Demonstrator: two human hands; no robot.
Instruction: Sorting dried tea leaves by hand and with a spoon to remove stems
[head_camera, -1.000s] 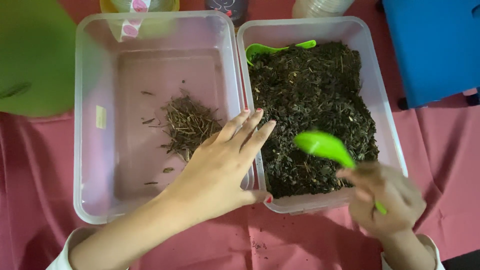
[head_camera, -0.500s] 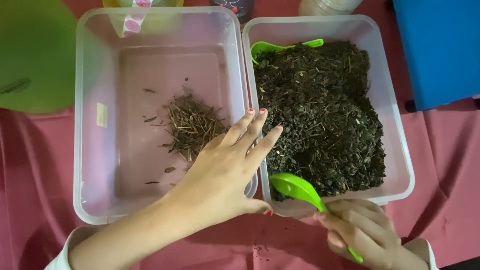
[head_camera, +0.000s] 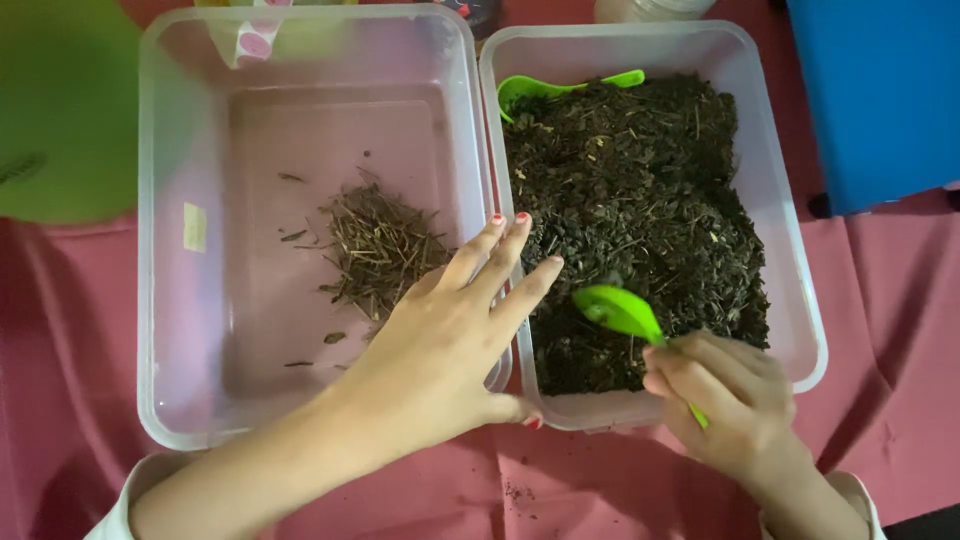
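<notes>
Two clear plastic tubs stand side by side on a red cloth. The left tub (head_camera: 170, 300) holds a small pile of dry twigs (head_camera: 380, 250). The right tub (head_camera: 800, 300) is filled with dark soil (head_camera: 640, 200). My left hand (head_camera: 440, 345) lies flat with fingers apart across the two tubs' adjoining rims, holding nothing. My right hand (head_camera: 725, 400) grips the handle of a green scoop (head_camera: 620, 312), whose bowl rests on the soil near the tub's front. A second green scoop (head_camera: 560, 88) lies at the back of the soil.
A blue box (head_camera: 880, 100) sits at the right beyond the soil tub. A blurred green object (head_camera: 60, 120) fills the upper left. Containers stand behind the tubs at the top edge. Crumbs of soil (head_camera: 520, 492) lie on the red cloth (head_camera: 880, 400) near me.
My right hand drew the green scoop back out over the tub's front rim, then brought it forward again onto the soil. My left hand stayed on the rims.
</notes>
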